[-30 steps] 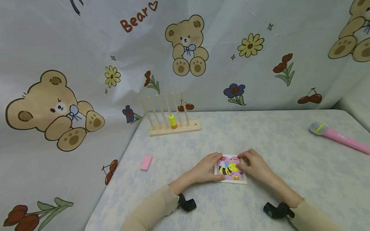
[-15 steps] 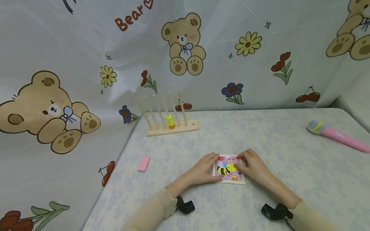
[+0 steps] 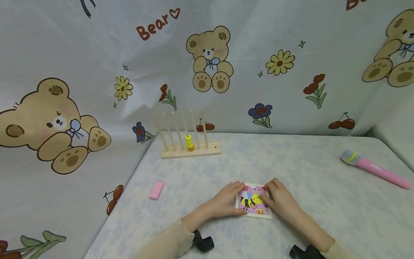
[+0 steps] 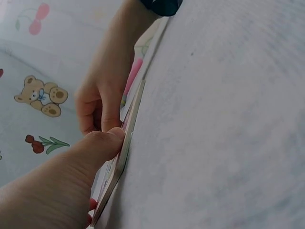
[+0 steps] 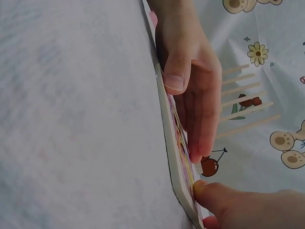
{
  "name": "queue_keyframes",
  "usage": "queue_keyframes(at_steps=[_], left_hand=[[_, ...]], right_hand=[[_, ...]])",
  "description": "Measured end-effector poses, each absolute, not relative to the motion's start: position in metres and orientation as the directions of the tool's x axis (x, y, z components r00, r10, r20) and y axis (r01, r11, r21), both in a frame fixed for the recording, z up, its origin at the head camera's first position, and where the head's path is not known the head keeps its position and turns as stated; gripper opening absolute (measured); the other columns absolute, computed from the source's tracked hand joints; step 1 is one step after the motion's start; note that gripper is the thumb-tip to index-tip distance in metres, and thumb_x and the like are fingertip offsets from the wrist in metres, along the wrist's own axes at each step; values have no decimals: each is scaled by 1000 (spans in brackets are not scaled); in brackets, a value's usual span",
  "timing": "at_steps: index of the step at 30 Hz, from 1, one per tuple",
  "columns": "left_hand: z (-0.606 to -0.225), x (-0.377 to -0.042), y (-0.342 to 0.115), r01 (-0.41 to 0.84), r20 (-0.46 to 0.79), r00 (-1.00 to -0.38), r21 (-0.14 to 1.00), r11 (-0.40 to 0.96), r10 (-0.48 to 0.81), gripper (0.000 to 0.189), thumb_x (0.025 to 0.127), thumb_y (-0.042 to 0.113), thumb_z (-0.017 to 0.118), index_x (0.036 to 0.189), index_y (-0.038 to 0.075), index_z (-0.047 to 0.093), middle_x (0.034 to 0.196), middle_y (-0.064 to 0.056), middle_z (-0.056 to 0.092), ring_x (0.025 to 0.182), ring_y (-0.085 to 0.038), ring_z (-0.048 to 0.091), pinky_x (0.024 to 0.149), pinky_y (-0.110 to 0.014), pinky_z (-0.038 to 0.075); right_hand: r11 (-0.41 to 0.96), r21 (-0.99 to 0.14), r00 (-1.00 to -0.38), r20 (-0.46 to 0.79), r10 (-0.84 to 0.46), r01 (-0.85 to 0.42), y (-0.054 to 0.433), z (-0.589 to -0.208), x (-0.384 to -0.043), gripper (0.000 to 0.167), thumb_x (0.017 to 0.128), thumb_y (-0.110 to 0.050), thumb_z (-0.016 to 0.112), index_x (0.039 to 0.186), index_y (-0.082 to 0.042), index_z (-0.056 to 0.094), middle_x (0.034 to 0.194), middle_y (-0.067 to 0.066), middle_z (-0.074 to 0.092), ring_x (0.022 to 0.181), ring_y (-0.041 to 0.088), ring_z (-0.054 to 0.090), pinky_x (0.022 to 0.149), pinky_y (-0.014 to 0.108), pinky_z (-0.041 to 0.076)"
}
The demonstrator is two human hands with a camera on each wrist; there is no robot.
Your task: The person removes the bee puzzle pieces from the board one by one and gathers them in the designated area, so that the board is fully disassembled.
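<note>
A small square picture puzzle (image 3: 249, 202) lies on the table, a yellow-and-black bee on pink inside a pale wooden frame. My left hand (image 3: 223, 203) grips the frame's left side, fingers at the top corner and thumb on the near border. In the left wrist view that thumb (image 4: 114, 136) lies over the frame's edge. At the right side, my right hand (image 3: 284, 203) has its thumb on the picture and its bent fingers at the upper right corner, pinching there. The right wrist view shows the right thumb (image 5: 209, 191) low against the picture's surface; the right fingertips are mostly hidden.
A wooden peg rack (image 3: 191, 152) with yellow and orange beads on one peg stands at the back left. A pink block (image 3: 156, 190) lies left of the hands. Toward the right edge is a pink toy microphone (image 3: 375, 169). A bear-print cloth (image 3: 239, 108) hangs behind the table.
The head view has shifted, so the table and everything on it sit lower in the picture. Both hands keep nearly the same hold on the puzzle.
</note>
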State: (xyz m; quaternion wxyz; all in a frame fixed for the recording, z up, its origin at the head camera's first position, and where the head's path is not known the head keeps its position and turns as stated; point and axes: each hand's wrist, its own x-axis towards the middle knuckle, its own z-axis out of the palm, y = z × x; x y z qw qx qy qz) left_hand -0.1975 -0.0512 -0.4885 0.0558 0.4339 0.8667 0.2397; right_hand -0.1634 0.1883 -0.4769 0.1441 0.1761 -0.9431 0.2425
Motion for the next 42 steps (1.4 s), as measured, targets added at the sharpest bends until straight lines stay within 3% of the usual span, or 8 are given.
queue_keyframes(at_steps=[4,11,19,27,42], left_hand=[[-485,-197,-49,725,106,-617,463,511,780,86,86,49,64,148,2,28,150,-11,30,140,-21,20,112,-30,12],[-484,-195,-49,703,92,-635,481,524,767,86,85,50,65,148,3,28,151,-9,29,140,-19,19,112,-31,15],[-485,-190,-48,662,51,-655,521,539,754,88,84,52,66,148,5,28,151,-8,29,140,-18,19,111,-34,20],[-484,-191,-47,666,49,-645,526,529,762,88,84,51,66,149,6,26,152,-9,27,140,-18,18,111,-33,21],[-484,-196,-48,624,6,-667,550,555,745,89,84,53,64,150,8,24,153,-6,24,140,-16,17,110,-36,22]], right_hand=[[812,-394,-881,382,-280,-429,191,-476,-163,26,75,-14,80,89,0,65,83,0,47,68,9,40,55,24,40],[833,-263,-830,436,-348,-487,190,-479,-160,27,77,-17,78,90,1,62,89,6,51,74,14,47,63,32,48],[813,-408,-891,360,-275,-416,191,-478,-159,22,77,-14,78,87,-2,63,79,-2,46,67,10,40,55,23,38],[777,-545,-942,281,-183,-313,194,-475,-159,22,76,-14,79,91,-3,67,85,-1,51,69,11,42,56,22,38],[669,-691,-962,193,-194,-273,202,-474,-169,28,77,-15,79,98,-2,65,86,3,51,69,12,42,55,22,37]])
